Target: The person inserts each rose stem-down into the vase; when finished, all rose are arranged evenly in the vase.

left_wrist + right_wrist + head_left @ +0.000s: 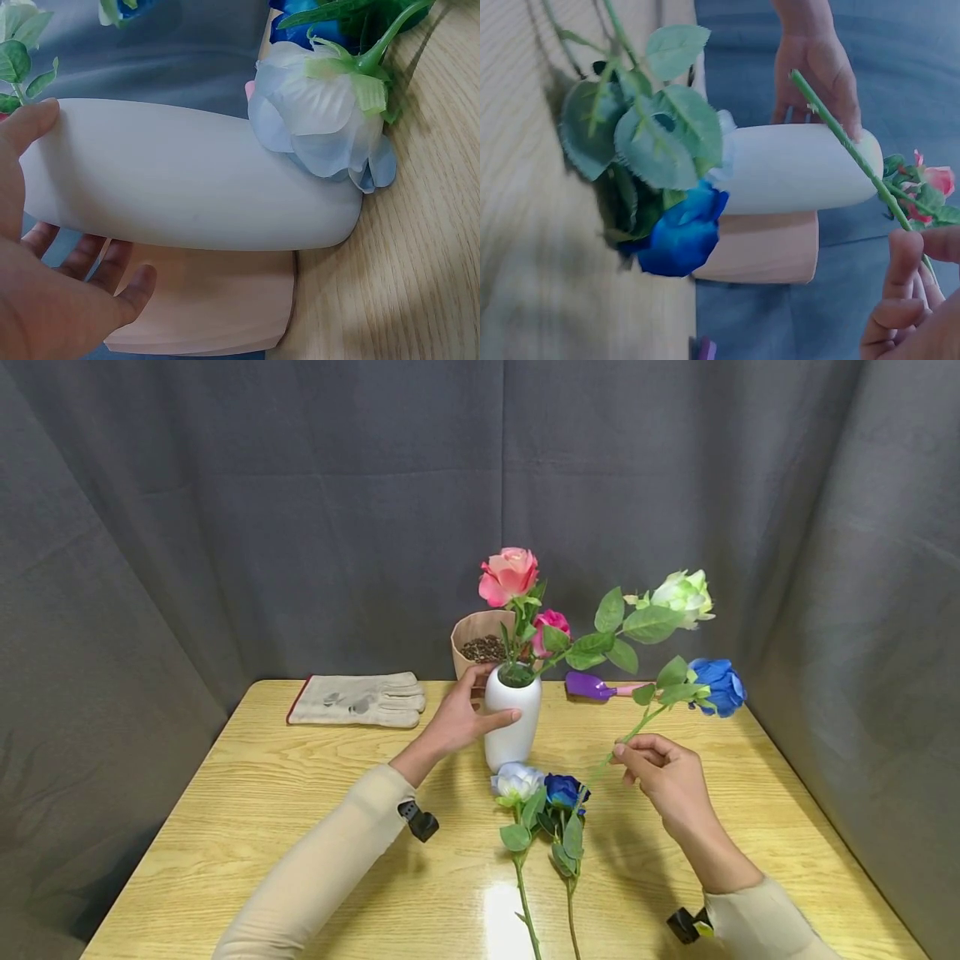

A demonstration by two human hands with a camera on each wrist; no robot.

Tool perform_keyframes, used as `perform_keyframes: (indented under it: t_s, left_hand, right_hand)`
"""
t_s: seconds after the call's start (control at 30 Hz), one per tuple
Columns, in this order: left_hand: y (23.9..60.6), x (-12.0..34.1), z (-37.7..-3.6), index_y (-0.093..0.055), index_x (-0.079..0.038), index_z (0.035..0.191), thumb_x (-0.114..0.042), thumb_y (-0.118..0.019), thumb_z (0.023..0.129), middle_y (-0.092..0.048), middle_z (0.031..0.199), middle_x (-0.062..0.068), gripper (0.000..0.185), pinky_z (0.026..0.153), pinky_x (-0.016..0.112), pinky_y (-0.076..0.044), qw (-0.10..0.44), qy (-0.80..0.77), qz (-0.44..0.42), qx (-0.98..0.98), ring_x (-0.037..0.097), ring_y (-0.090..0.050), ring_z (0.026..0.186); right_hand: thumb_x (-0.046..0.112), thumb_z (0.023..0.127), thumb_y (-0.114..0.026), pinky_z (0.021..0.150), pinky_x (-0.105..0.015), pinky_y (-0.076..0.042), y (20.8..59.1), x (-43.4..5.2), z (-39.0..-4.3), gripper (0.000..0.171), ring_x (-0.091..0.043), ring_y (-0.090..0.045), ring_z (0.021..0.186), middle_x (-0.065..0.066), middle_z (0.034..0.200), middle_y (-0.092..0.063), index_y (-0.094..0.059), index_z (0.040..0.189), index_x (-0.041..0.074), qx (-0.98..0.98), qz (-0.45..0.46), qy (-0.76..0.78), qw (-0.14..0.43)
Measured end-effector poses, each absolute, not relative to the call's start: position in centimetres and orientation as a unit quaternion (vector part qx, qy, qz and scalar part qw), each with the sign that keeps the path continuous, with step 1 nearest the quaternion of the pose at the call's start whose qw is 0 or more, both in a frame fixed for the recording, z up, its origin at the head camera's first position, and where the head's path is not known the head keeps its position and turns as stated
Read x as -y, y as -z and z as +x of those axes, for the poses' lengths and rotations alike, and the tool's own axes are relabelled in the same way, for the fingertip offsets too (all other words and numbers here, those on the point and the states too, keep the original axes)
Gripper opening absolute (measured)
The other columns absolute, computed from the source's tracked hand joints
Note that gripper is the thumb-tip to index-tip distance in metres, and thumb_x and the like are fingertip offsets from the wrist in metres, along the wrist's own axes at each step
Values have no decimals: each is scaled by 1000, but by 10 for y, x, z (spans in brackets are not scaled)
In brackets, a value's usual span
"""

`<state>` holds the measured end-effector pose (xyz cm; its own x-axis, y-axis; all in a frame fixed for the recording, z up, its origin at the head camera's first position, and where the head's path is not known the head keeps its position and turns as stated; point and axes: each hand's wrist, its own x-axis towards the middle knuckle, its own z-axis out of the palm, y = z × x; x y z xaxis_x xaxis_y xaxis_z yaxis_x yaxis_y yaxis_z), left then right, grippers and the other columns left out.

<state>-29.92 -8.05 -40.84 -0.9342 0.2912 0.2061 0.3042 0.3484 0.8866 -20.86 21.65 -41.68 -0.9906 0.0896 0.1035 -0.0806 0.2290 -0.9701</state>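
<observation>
My left hand (474,710) holds the white vase (513,718) near its top, thumb across the front and fingers at the far side. In the vase stand a coral-pink rose (508,577), a magenta rose (551,632) and a pale green-white rose (686,597) leaning right. Between thumb and fingertips, my right hand (670,777) pinches the green stem (840,133) of a blue rose (718,687). This rose is right of the vase, its bloom tilted up and its cut end free. A pale blue-white rose (322,112) and a dark blue rose (682,236) lie before the vase.
Behind the vase stands a tan paper pot (467,635) with dark, grainy filling. A cream glove (356,700) lies at the table's back left. A purple trowel (589,686) with a pink handle lies at the back right. Grey curtains (337,527) surround the wooden table (300,793).
</observation>
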Motion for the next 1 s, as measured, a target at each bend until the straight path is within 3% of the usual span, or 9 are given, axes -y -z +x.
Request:
perform_keyframes:
  t_s: [0.37, 0.6, 1.0]
  left_hand:
    - [409, 80, -299, -34, -16, 152, -37, -79, 84, -52, 136, 9, 85, 102, 49, -48, 5, 539, -180, 823, 28, -53, 124]
    - [408, 80, -299, -33, -17, 153, -37, -79, 84, -52, 137, 9, 85, 103, 49, -47, 4, 537, -177, 825, 28, -53, 125]
    - [408, 80, -298, -33, -16, 153, -35, -79, 85, -52, 138, 10, 84, 104, 49, -46, 5, 538, -182, 823, 29, -52, 126]
  right_hand:
    - [24, 93, -73, 44, -17, -36, 394, -200, -213, 20, -8, -61, 56, 12, 75, -74, -68, 95, 5, 734, -1, -665, 136]
    - [17, 92, -73, 43, -17, -34, 383, -187, -217, 14, -8, -61, 53, 9, 76, -75, -67, 88, 5, 682, 14, -707, 188]
    - [11, 91, -73, 43, -15, -35, 375, -173, -230, 19, -9, -61, 50, 6, 73, -74, -66, 91, -8, 624, 44, -733, 267]
